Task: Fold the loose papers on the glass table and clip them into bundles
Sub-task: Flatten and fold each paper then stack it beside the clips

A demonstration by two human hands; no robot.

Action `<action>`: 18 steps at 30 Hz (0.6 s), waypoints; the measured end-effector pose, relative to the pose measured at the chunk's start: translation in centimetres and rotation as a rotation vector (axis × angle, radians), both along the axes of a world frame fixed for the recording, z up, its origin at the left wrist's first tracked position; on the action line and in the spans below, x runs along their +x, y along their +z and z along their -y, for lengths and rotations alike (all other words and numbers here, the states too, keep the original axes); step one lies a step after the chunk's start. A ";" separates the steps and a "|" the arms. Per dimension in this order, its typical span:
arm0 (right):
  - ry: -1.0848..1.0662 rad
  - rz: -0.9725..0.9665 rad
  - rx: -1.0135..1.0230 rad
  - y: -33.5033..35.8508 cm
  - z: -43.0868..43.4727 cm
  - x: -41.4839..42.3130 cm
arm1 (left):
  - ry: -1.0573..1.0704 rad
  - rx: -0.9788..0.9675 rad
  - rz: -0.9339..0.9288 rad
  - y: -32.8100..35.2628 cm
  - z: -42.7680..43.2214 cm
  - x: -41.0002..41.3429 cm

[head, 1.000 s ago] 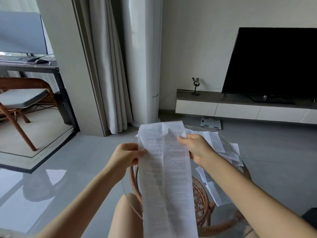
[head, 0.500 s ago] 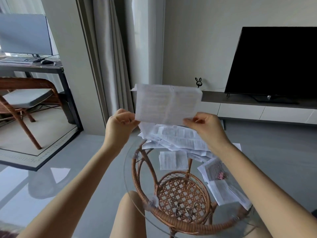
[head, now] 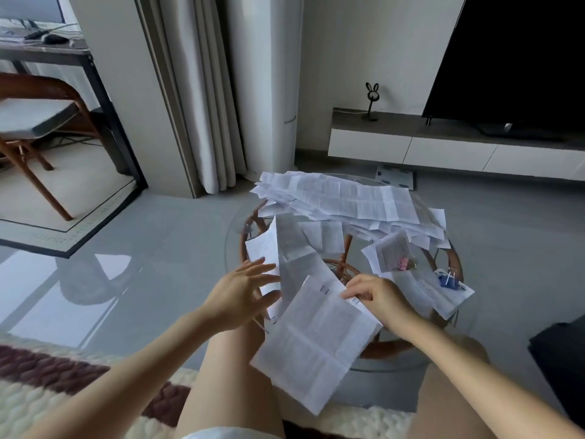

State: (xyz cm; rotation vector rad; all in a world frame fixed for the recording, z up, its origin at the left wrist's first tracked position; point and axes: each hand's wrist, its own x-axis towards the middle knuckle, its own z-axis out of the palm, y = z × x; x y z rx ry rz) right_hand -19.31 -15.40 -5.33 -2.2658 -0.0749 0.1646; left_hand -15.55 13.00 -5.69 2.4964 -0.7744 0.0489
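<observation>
Head view: the right hand (head: 376, 296) pinches the long white printed paper sheet (head: 316, 337) at its upper edge, holding it over the near rim of the round glass worktop (head: 234, 245). The left hand (head: 243, 293) is spread, fingers straight, against the sheet's raised far flap. Judgement: the sheet is light, limp and already creased, so it will sag from one pinch. It is better taken at both corners along a crease, then pressed flat beside the heap of loose white papers (head: 342, 198).

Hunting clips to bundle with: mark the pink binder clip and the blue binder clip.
pink binder clip (head: 403, 264), head view, on its pink body.
blue binder clip (head: 442, 279), head view, on its blue body.
</observation>
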 end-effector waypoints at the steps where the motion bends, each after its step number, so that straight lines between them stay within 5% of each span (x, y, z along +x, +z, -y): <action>1: -0.011 -0.019 -0.011 -0.6 0.2 0.1 | -0.016 0.056 -0.020 -0.6 0.2 0.2; 9: 0.325 0.252 -0.464 -0.2 2.7 -3.1 | -0.049 0.329 0.097 -3.2 0.2 1.2; 13: 0.371 0.068 -0.396 -0.4 3.7 -5.7 | -0.026 0.367 0.114 -3.2 0.7 1.5; 18: 0.277 -0.159 -0.029 0.3 3.1 -6.9 | -0.069 0.371 0.166 -3.3 0.5 1.6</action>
